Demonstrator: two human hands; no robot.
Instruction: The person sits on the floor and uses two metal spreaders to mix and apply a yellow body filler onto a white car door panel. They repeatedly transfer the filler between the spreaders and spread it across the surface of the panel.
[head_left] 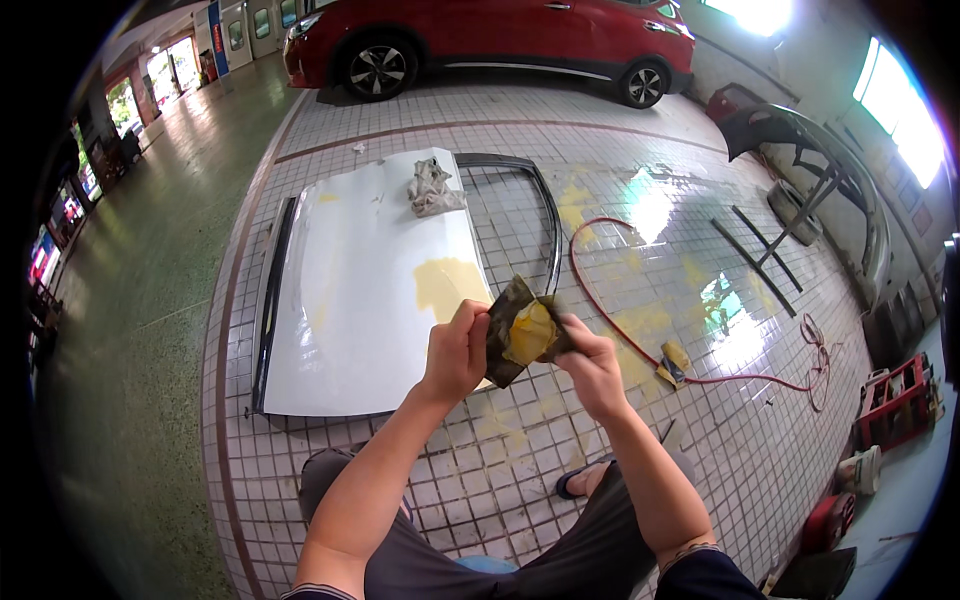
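Over the near right edge of a white car door [360, 330], my left hand [458, 352] grips a dark, stained flat plate [505, 372] by its left side. A lump of yellow putty [530, 335] lies on the plate. My right hand [592, 368], a little blurred, is closed at the plate's right side on a dark flat piece, probably a putty spreader [563, 343], pressed close to the putty. The door lies flat on the tiles, its black window frame [552, 200] to the right. A pale yellow patch [445, 283] and a crumpled grey rag [432, 192] are on the door.
A red hose [580, 260] curls across the tiled floor past a small yellow-and-dark block [674, 360]. Behind stands a red car [500, 40]. At the right are a bumper [875, 220], a metal stand [775, 250], a tyre [793, 212] and a red rack [893, 400].
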